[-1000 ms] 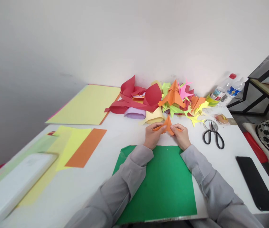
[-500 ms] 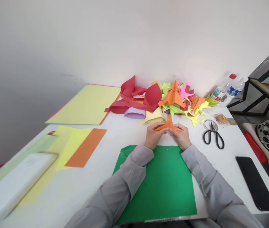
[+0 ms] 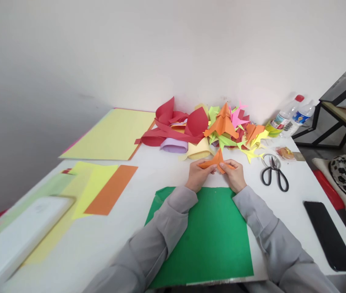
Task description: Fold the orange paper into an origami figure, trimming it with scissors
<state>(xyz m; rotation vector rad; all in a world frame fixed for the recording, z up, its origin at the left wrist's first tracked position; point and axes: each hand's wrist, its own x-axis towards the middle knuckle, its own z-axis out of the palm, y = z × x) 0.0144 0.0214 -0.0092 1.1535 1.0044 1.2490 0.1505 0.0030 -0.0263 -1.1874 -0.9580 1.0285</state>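
Observation:
In the head view, a folded orange paper plane [image 3: 218, 158] is held up between my hands, its point facing away from me. My left hand [image 3: 197, 175] grips its left side, thumb on top. On the other side my right hand [image 3: 234, 175] pinches it near the middle and right wing. The fingers beneath the paper are mostly hidden. Both hands are just beyond the far edge of a green sheet [image 3: 212, 236], which lies flat under my forearms.
Behind my hands sit folded paper planes [image 3: 223, 122] and red paper loops [image 3: 173, 126]. Black-handled scissors [image 3: 273, 175], a black phone [image 3: 329, 236] and bottles [image 3: 282, 118] stand or lie at right. Left are yellow sheets [image 3: 108, 134], an orange strip [image 3: 112, 190] and a white device [image 3: 23, 240].
My right thumb and fingers have shifted slightly outward on the orange paper plane, so more of its middle shows between my hands. Everything else is in the same place.

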